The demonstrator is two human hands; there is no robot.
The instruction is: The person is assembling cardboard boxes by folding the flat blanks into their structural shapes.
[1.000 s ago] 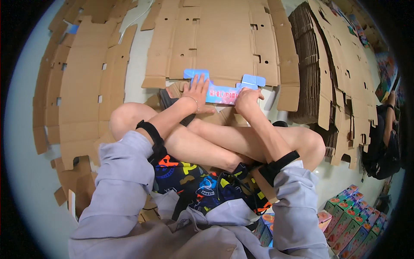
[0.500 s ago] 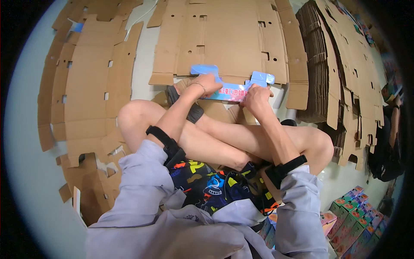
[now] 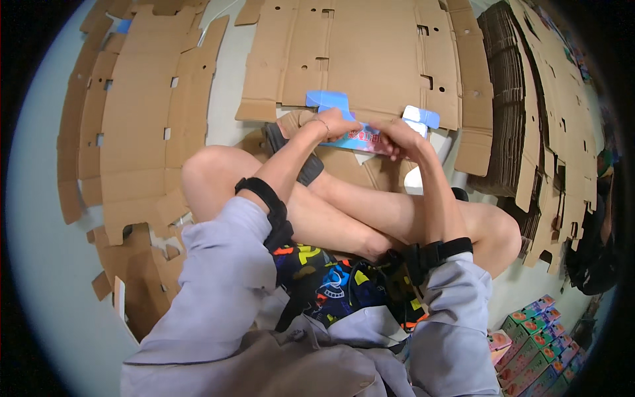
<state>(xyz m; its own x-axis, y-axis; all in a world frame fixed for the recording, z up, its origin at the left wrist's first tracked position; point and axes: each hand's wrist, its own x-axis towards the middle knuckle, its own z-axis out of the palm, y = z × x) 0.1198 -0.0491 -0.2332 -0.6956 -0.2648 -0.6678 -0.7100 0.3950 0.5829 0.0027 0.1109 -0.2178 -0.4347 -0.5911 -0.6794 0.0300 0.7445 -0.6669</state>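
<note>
A long, flat-folded carton (image 3: 364, 139), printed blue and pink, lies crosswise in front of my crossed shins. Blue end flaps (image 3: 328, 99) stick out at its far left, and a blue and white flap (image 3: 421, 119) stands out at its right. My left hand (image 3: 338, 124) is closed on the carton's left part, the index finger pointing right along its upper edge. Bent over the right part is my right hand (image 3: 399, 137), index finger on the upper edge and the other fingers curled down over the printed face. Its thumb is hidden.
Flattened brown cardboard sheets (image 3: 370, 59) lie just beyond the carton, with more cardboard (image 3: 142, 99) at the left. A tall stack of cardboard (image 3: 506, 99) stands at the right. Several colourful finished boxes (image 3: 529, 337) fill the lower right. A dark-clothed person (image 3: 595, 251) shows at the right rim.
My right hand has shifted from the carton's right end inward toward my left hand. The left hand keeps its hold. The whole view has shifted slightly.
</note>
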